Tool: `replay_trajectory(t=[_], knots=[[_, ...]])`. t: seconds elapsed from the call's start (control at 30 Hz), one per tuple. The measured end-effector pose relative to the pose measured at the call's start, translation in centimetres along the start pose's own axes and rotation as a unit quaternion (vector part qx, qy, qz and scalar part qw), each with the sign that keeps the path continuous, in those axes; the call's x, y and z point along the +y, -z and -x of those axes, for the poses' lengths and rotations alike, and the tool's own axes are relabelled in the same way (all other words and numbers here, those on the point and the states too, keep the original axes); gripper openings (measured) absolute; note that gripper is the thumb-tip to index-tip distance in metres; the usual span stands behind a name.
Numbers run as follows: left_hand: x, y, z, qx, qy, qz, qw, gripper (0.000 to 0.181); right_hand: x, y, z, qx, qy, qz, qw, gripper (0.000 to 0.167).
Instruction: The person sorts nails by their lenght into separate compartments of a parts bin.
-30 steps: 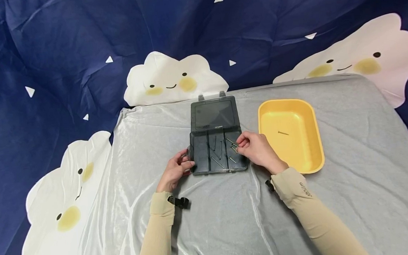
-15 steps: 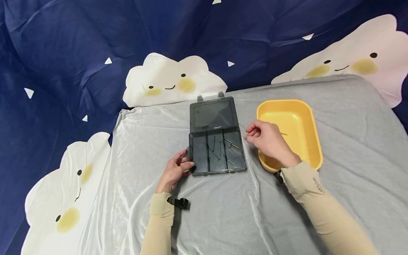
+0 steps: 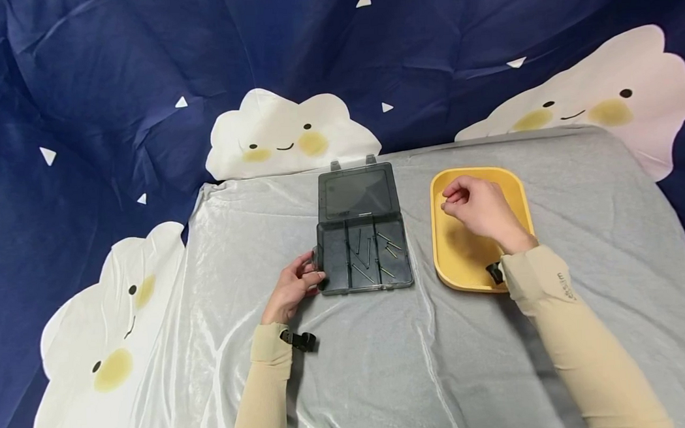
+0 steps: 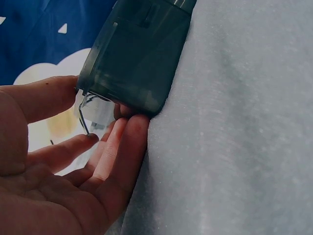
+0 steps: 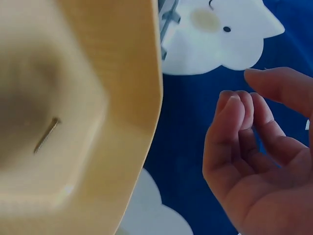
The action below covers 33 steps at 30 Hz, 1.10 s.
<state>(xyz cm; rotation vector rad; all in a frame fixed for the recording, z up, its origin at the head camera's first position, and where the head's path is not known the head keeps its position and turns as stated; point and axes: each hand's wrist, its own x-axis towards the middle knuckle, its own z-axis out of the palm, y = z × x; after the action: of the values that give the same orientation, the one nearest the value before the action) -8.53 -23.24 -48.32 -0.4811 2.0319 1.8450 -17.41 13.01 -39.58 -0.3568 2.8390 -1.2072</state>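
A dark translucent compartment box (image 3: 333, 257) lies on the cloth with its lid (image 3: 357, 192) folded back. Several long screws (image 3: 369, 253) lie in its middle compartment, and several brassy screws (image 3: 391, 252) are in the right one. My left hand (image 3: 290, 286) holds the box's left side, thumb on the upper edge and other fingers lower down, as the left wrist view shows. Over the yellow basin (image 3: 455, 279) hovers my right hand (image 3: 483, 210), fingers loosely bent, nothing between them. One screw (image 5: 46, 135) lies in the basin; in the head view the hand hides it.
A wrinkled grey cloth (image 3: 358, 370) covers the table. Behind it hangs a dark blue curtain (image 3: 308, 39) with printed clouds. A strip of cloth separates the box from the basin.
My right hand has moved right, from the box's right compartment to above the yellow basin, covering the screw there. My left hand has stayed at the box's side.
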Motion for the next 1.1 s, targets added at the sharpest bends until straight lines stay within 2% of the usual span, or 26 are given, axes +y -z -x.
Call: replay_trajectory(t=[0.2,0.37,0.57,0.87,1.1], knots=[[0.9,-0.3,0.9,-0.001,-0.007,-0.001,1.0,0.069,1.5,0.7,-0.5,-0.009,-0.024,0.011,0.9996,0.018],[0.8,-0.3,0.8,-0.001,-0.002,0.002,1.0,0.069,2.8,0.7,-0.8,-0.026,-0.046,0.034,0.998,0.017],[0.7,-0.2,0.7,-0.002,0.001,0.002,1.0,0.069,4.4,0.2,-1.1,-0.065,-0.072,0.072,0.9926,0.016],[1.0,-0.3,1.0,-0.004,0.0,-0.006,1.0,0.07,6.2,-0.6,-1.7,-0.111,-0.074,0.094,0.9866,0.016],[1.2,-0.3,1.2,-0.008,-0.001,-0.006,1.0,0.07,7.4,-1.5,-2.0,-0.124,-0.076,0.124,0.9815,0.016]])
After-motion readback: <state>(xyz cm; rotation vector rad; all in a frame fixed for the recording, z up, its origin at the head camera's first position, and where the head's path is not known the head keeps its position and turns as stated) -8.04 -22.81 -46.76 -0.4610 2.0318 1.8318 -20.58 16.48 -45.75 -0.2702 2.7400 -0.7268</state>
